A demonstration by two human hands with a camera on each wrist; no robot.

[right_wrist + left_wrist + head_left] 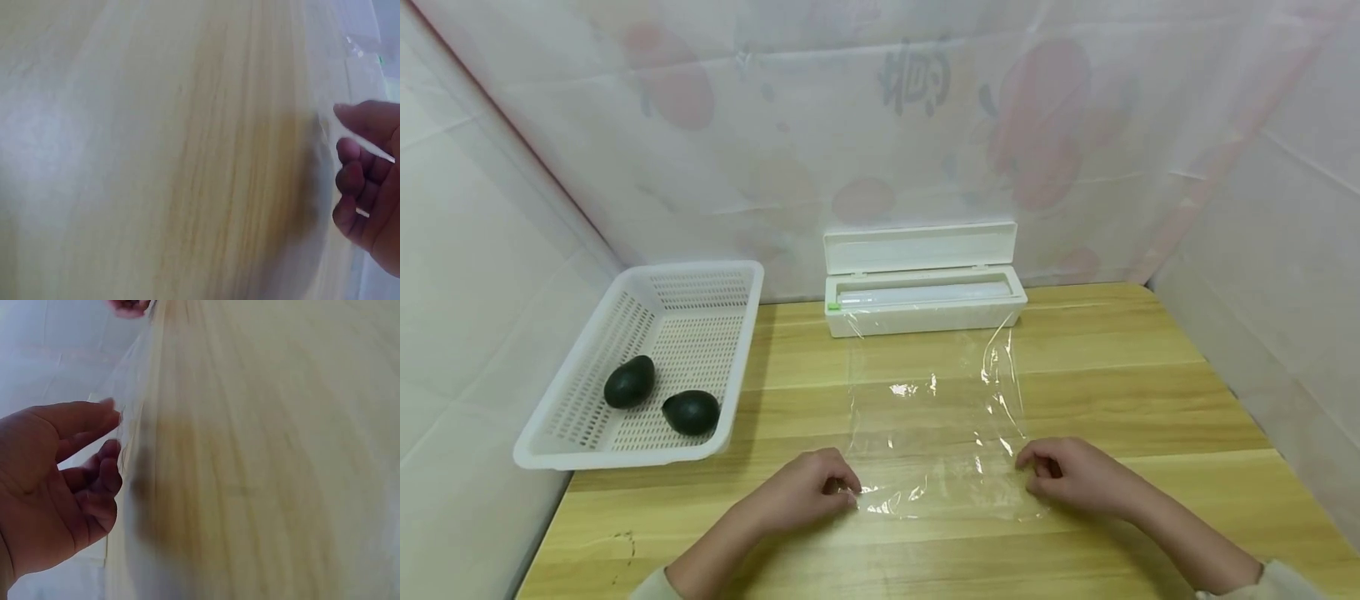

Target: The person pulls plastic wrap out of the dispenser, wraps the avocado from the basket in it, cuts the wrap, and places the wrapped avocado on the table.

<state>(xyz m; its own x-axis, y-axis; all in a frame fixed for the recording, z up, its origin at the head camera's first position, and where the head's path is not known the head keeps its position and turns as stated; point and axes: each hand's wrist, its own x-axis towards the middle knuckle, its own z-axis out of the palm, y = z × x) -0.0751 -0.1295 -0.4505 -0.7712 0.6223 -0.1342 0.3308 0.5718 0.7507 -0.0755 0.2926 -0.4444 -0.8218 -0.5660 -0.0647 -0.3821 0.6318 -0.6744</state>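
A sheet of clear plastic wrap (pixel 936 433) stretches toward me from a white dispenser box (pixel 925 321) at the back of the table. My left hand (pixel 812 492) is at its near left corner, thumb and fingers bent in around the film's edge. At the right edge, my right hand (pixel 1075 475) pinches the wrap between thumb and fingertips. Both wrist views show the left hand (pixel 62 469) and right hand (pixel 375 175) with curled fingers, the film's edge right at the tips. Inside the box, whose lid (pixel 921 247) stands up, lies the roll (pixel 932 293).
On the left stands a white plastic basket (pixel 745 333) with two dark green avocados, one (pixel 630 382) further back and one (pixel 691 412) nearer. A green cutter slider (pixel 833 307) sits at the box's left end. Pale printed curtains (pixel 812 125) surround the wooden table (pixel 1150 400).
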